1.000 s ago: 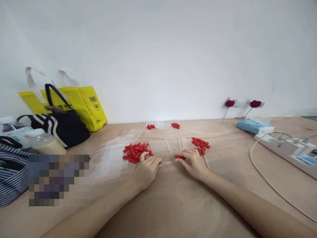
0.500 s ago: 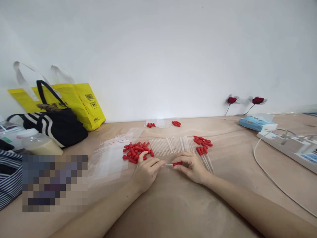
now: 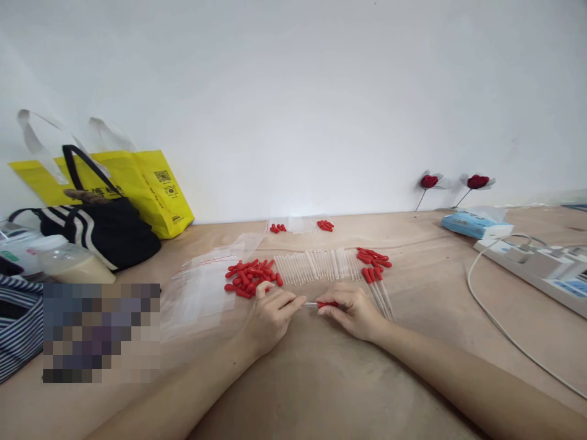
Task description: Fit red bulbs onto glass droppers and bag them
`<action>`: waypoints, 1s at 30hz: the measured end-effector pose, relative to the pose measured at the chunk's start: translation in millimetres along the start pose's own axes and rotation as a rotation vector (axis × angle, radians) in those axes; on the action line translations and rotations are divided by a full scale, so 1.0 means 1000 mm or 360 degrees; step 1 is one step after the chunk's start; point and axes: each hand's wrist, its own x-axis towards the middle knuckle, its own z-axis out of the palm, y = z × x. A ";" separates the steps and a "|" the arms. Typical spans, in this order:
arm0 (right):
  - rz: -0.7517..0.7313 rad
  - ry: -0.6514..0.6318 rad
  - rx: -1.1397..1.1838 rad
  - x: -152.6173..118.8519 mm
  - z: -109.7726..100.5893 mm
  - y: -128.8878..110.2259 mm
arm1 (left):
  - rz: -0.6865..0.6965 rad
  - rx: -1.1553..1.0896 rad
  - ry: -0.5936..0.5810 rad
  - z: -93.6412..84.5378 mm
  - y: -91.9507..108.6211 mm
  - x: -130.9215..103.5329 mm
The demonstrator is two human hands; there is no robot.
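My left hand [image 3: 276,311] pinches one end of a thin clear tube [image 3: 311,304]. The tube's other end meets a red rubber bulb [image 3: 327,304], which my right hand [image 3: 351,308] grips between thumb and fingers. Whether the tube sits inside the bulb is hard to tell. Beyond my hands lies a row of clear tubes [image 3: 316,265]. A pile of red bulbs [image 3: 247,278] is left of that row. On its right are more loose bulbs [image 3: 375,258] and several tubes with red bulbs on their ends [image 3: 379,292].
Clear plastic bags [image 3: 206,287] lie left of the pile. Farther back is a bag with bulbs and tubes [image 3: 300,225]. Yellow [image 3: 160,195] and black bags [image 3: 114,235] stand left; a tissue pack [image 3: 477,224], power strip [image 3: 518,260] and cable [image 3: 495,327] lie right.
My right fingers now cover more of the red bulb and sit closer around it. The whole view has shifted slightly; the things on the table look unmoved.
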 end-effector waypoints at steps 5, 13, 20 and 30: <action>-0.0082 0.0025 -0.0062 -0.001 0.001 0.002 | 0.0056 0.0061 0.0042 0.000 0.004 0.001; -0.0141 -0.0004 -0.0091 -0.001 0.004 0.001 | 0.0068 0.0070 0.0076 0.000 0.010 0.002; -0.0110 -0.0025 -0.0076 0.001 0.006 -0.001 | 0.0032 0.0062 0.0084 -0.001 0.015 0.005; -0.0073 -0.0017 -0.0046 0.003 -0.005 0.005 | -0.0113 -0.0026 0.0080 0.001 0.009 0.002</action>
